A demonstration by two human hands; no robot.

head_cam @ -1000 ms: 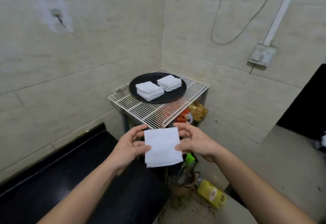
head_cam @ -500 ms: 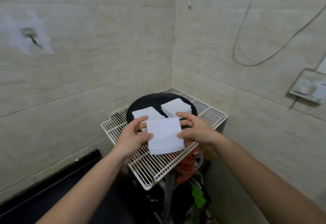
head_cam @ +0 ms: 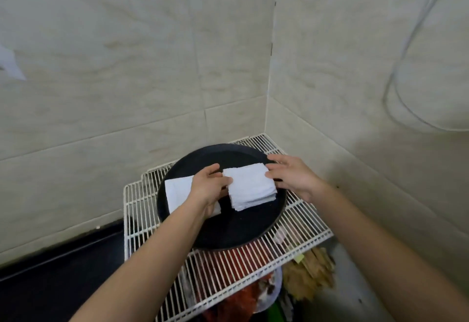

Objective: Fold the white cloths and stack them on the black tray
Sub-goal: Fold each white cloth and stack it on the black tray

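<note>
Whereas it hung midair, cloth [head_cam: 250, 183] now on tray [head_cam: 228, 230].

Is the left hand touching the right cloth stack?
Touching. In the head view the thumb of the left hand lies on the left edge of the right cloth stack.

A white wire rack [head_cam: 137, 210] meets tiled walls [head_cam: 127, 67]; a cable [head_cam: 386, 93] loops.

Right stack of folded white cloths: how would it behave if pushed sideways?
Likely soft and light: the stack shows uneven layered edges. A push would likely shear the layers rather than slide it whole across the black tray.
</note>
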